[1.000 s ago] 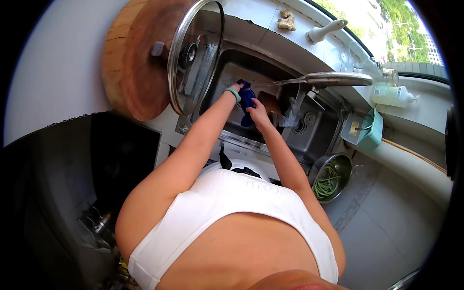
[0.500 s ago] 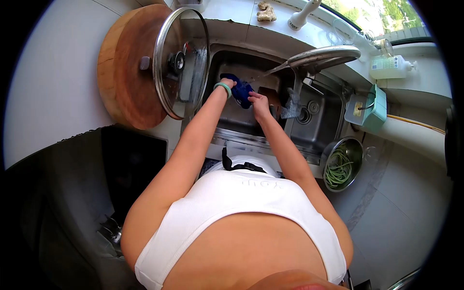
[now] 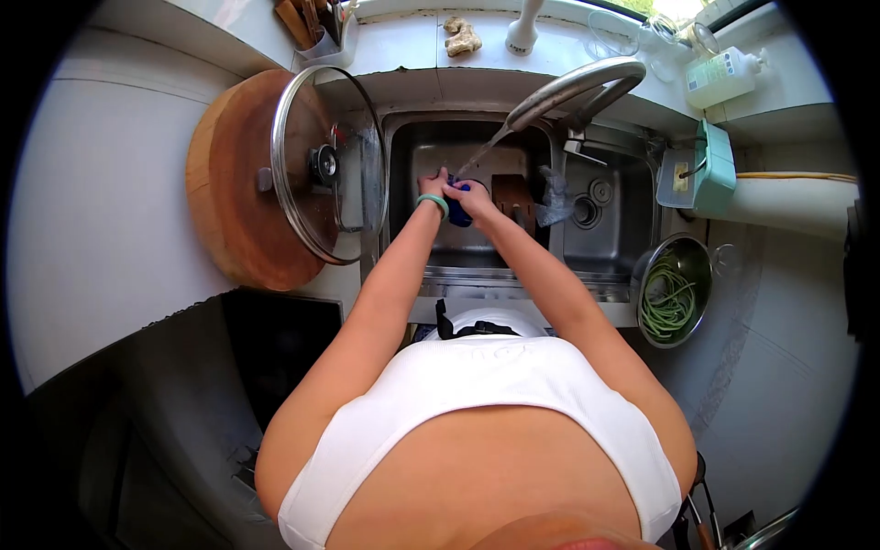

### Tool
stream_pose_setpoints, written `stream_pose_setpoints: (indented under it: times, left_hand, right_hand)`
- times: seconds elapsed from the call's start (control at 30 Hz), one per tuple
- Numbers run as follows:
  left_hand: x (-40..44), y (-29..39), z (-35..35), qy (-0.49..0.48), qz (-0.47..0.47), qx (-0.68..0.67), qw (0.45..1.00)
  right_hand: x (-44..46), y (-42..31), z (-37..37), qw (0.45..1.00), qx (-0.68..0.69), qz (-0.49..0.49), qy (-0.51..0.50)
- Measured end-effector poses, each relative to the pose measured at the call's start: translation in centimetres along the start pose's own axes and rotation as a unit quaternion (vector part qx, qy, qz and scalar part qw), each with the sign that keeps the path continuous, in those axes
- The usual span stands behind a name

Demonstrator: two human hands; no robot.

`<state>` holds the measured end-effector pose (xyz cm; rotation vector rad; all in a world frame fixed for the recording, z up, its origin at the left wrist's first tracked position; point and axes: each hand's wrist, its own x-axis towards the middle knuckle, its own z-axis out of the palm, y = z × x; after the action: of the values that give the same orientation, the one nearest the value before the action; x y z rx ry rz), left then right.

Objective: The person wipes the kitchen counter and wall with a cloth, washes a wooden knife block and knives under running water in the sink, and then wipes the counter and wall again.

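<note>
In the left sink basin (image 3: 417,147), both of my hands are close together on a bunched dark blue cloth (image 3: 460,216). My left hand (image 3: 433,186), with a pale green bangle at the wrist, is closed on the cloth's upper left part. Fingers of my right hand (image 3: 473,199) are wrapped round its right side and hide much of it. Water runs from the curved metal faucet (image 3: 577,87) in a stream onto the hands and cloth. A brown block-like object (image 3: 511,194) stands in the basin, just right of my right hand.
A clear plastic bag (image 3: 554,197) hangs over the divider by the right basin (image 3: 610,243). A steel bowl of long green beans (image 3: 669,298) sits right. Leftward, a glass lid (image 3: 298,197) leans against a round wooden board (image 3: 229,183). Ginger (image 3: 462,37) and a soap bottle (image 3: 722,78) line the sill.
The cloth was spread between my separated hands; now it is bunched and my hands have come together under the water stream. The view has shifted slightly.
</note>
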<state>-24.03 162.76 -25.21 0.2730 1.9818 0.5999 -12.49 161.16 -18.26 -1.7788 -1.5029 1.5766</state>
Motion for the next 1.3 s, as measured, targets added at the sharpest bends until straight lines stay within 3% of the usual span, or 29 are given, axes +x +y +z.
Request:
stream_pose_setpoints:
  times: [0.07, 0.1, 0.17, 0.27, 0.3, 0.33, 0.4, 0.43, 0.47, 0.53, 0.6, 0.7, 0.73, 0.8, 0.9, 0.97, 1.07, 1.17, 1.2, 1.23, 1.27, 1.3]
  left_hand:
    - [0.6, -1.5, 0.9, -0.044, 0.021, -0.118, 0.992]
    - [0.4, -1.4, 1.3, -0.046, 0.023, -0.110, 0.993]
    - [0.0, -1.0, 1.9, -0.022, 0.211, 0.157, 0.965]
    - [-1.3, -0.2, 1.1, -0.051, 0.239, 0.175, 0.954]
    - [1.6, -1.7, 1.1, -0.043, 0.316, 0.266, 0.909]
    - [0.9, -0.6, 0.5, -0.046, 0.320, 0.271, 0.907]
    - [-1.1, 1.6, 0.1, -0.104, 0.332, 0.514, 0.784]
    - [-2.6, 2.8, 0.1, -0.136, 0.272, 0.502, 0.809]
    - [-1.3, 1.6, 0.3, -0.139, 0.275, 0.509, 0.803]
    - [1.5, -0.4, 0.6, -0.120, 0.288, 0.319, 0.895]
    - [4.4, -1.4, 0.6, -0.089, 0.166, 0.242, 0.952]
    - [1.3, 1.7, -2.3, -0.092, 0.180, 0.301, 0.932]
    - [1.4, 1.9, -2.8, -0.123, 0.149, 0.210, 0.958]
    - [-0.4, 2.7, -3.7, -0.050, 0.209, 0.250, 0.944]
    - [-5.4, 5.2, -4.6, 0.024, 0.222, 0.234, 0.946]
    - [-3.2, 4.5, -4.6, 0.004, 0.224, 0.192, 0.955]
    - [-2.1, 4.4, -4.4, -0.020, 0.239, 0.137, 0.961]
    - [-3.0, 4.9, -3.3, 0.119, 0.260, 0.071, 0.955]
    - [-3.6, 5.2, -3.2, 0.120, 0.260, 0.072, 0.955]
    - [-4.7, 5.8, -3.3, 0.015, 0.134, -0.074, 0.988]
    - [-5.4, 6.3, -3.4, -0.090, 0.003, -0.217, 0.972]
    - [-5.1, 5.9, -3.8, -0.232, -0.041, -0.274, 0.933]
  right_hand:
    - [-0.7, -1.7, -0.2, 0.996, -0.076, -0.011, 0.041]
    - [0.0, -1.4, -0.1, 0.997, -0.068, -0.008, 0.045]
    - [2.3, -0.5, -0.2, 0.987, -0.087, -0.014, 0.137]
    - [2.9, 0.2, 0.2, 0.988, -0.067, 0.001, 0.142]
    - [2.0, -0.5, 0.2, 0.994, -0.062, 0.020, 0.090]
    - [1.3, 0.0, 1.3, 0.990, -0.050, -0.040, 0.125]
    - [1.7, 0.5, 1.5, 0.990, -0.036, -0.019, 0.135]
    - [1.8, 0.8, 1.3, 0.990, -0.031, -0.014, 0.139]
    - [2.2, 1.0, 0.9, 0.989, -0.043, 0.008, 0.140]
    - [2.9, 1.0, 0.3, 0.987, -0.050, 0.034, 0.149]
    - [3.4, 1.5, 0.3, 0.985, -0.119, 0.090, 0.088]
    - [2.4, 2.9, 0.3, 0.990, -0.061, 0.105, 0.064]
    - [1.5, 2.9, 0.0, 0.993, -0.040, 0.098, 0.061]
    - [0.7, 3.3, -0.3, 0.992, -0.047, 0.103, 0.052]
    - [0.3, 4.1, -0.2, 0.989, -0.029, 0.133, 0.063]
    - [0.2, 4.6, 0.2, 0.984, 0.001, 0.160, 0.084]
    - [-0.6, 4.1, -0.3, 0.987, -0.057, 0.119, 0.097]
    - [-0.8, 4.1, -0.5, 0.990, -0.019, 0.077, 0.115]
    - [-0.8, 4.0, -0.6, 0.990, 0.005, 0.071, 0.122]
    - [-0.8, 4.1, -0.7, 0.989, 0.030, 0.063, 0.128]
    - [-0.8, 4.1, -0.8, 0.989, 0.030, 0.062, 0.128]
    - [-0.9, 4.0, -0.9, 0.991, 0.037, 0.050, 0.121]
